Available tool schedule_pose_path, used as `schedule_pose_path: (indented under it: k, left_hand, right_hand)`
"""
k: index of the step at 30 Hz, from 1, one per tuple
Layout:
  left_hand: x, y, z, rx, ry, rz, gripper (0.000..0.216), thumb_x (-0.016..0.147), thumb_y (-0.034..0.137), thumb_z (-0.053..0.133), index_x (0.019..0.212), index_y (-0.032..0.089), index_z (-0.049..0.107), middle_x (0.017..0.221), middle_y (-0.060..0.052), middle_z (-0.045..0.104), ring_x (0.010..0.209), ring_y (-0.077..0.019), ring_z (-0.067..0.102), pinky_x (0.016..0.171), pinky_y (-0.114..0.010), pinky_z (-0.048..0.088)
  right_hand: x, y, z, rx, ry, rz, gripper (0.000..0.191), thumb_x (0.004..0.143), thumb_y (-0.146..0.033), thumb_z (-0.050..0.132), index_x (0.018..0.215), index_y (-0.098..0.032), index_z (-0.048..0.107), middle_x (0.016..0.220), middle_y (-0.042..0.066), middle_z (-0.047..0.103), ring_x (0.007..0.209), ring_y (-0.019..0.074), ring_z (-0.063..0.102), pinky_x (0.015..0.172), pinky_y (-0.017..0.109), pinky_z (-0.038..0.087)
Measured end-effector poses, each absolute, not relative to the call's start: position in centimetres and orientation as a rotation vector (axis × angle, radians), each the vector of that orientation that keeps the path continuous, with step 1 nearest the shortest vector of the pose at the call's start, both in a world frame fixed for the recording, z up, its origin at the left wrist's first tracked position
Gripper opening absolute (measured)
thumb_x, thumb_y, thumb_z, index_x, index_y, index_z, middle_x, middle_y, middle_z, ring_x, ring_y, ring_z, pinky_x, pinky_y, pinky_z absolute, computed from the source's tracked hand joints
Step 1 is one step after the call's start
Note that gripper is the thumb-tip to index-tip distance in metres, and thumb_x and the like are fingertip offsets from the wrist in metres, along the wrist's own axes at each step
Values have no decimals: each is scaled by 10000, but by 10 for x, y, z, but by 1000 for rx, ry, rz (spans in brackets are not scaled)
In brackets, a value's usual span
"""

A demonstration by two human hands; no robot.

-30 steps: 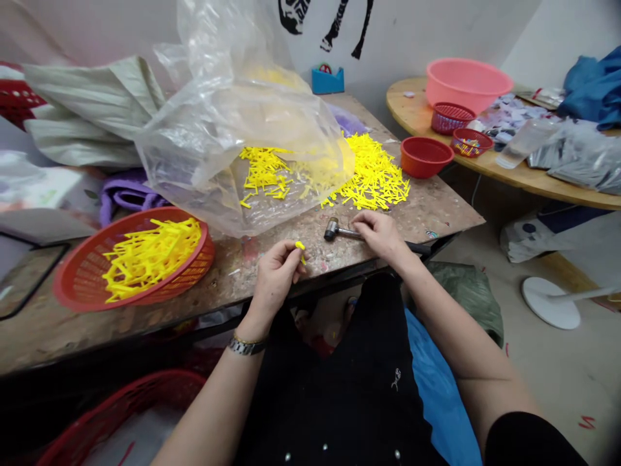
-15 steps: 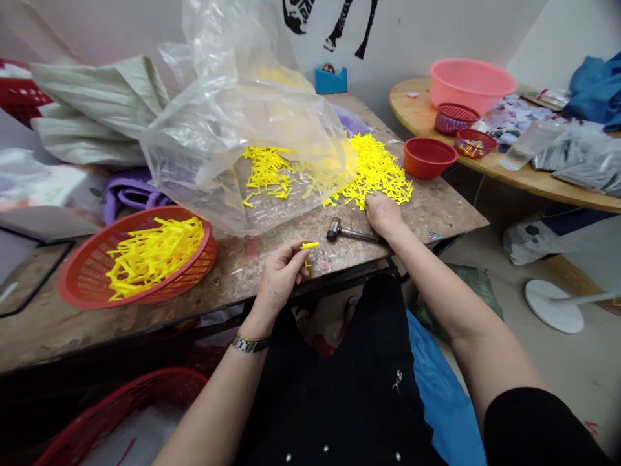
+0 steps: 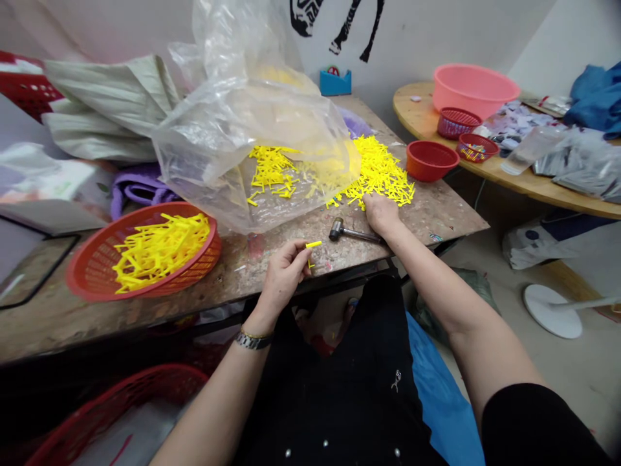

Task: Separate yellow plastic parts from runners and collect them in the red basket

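Note:
Between the thumb and fingers of my left hand [image 3: 286,268] is a small yellow plastic piece [image 3: 314,244], over the table's front edge. Another bit of yellow shows below that thumb. My right hand [image 3: 381,213] reaches to the near edge of a heap of yellow plastic pieces [image 3: 378,169]; its fingertips are hidden, so what they grip cannot be made out. A small hammer [image 3: 354,232] lies between my hands, its handle end beside my right wrist. At the left, an orange basket [image 3: 87,272] holds many longer yellow pieces [image 3: 162,249].
A large clear plastic bag [image 3: 204,162] with yellow pieces covers the table's [image 3: 237,259] middle. A red bowl [image 3: 431,162] stands at the right corner. Behind it, a round wooden table [image 3: 412,103] bears a pink basin [image 3: 475,90] and small baskets. A blue tape dispenser [image 3: 334,83] sits at the back.
The view has shifted slightly, so most things appear a little further right. Both hands stay in nearly the same places, the left still with its yellow piece and the right at the heap.

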State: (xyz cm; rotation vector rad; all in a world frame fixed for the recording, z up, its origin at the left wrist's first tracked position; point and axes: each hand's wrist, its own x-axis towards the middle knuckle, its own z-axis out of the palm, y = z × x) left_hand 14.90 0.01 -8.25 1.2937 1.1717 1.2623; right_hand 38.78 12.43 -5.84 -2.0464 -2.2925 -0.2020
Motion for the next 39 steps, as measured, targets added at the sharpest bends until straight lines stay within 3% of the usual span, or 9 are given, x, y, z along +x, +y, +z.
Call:
schedule_pose_path:
  k: [9,14,20,29,39]
  left_hand:
    - [150,-2,-81,1290,1177,1252,266,797,402,713,918,172,653,592,46,578,462,-78,512,394,-169,318]
    - [150,-2,-82,1283,1165,1258,280,800,412,717,936,174,658,600,43,582,465,-77,509,394,-169,313]
    - [150,-2,-79,1236,1143,1266,266,782,403,728,906,178,658,630,35,596,470,-74,518,383,-163,308]
    - [159,-12,-73,1152,1103,1231,249,788,376,740,923,182,663,612,41,596,452,-66,516,383,-147,309]
    - [171,-26,-71,1186,1004,1169,261,821,399,736,932,175,665,663,37,605,459,-57,529,367,-144,336]
  right_hand:
    - [392,125,-57,-2062,-2199,-99,363,986,-154,379,1190,-187,677,1226,148,710,1100,266,658,859,337,488]
    - [398,113,-51,-1885,-2020,55,282,934,-173,438,1006,-167,711,1091,136,739,992,257,653,826,341,463]
    - [392,70,-46,-1326,-1781,435,86,839,-229,538,781,-208,599,772,2,645,729,160,558,697,287,412]
    - [352,-3,-51,-966,-1521,1195,149,824,-349,623,869,-212,591,738,-31,608,670,116,533,647,260,424]
    - [338,-22,-69,-1025,-1490,1173,175,839,-368,602,760,-212,603,705,-28,594,681,126,535,688,276,450]
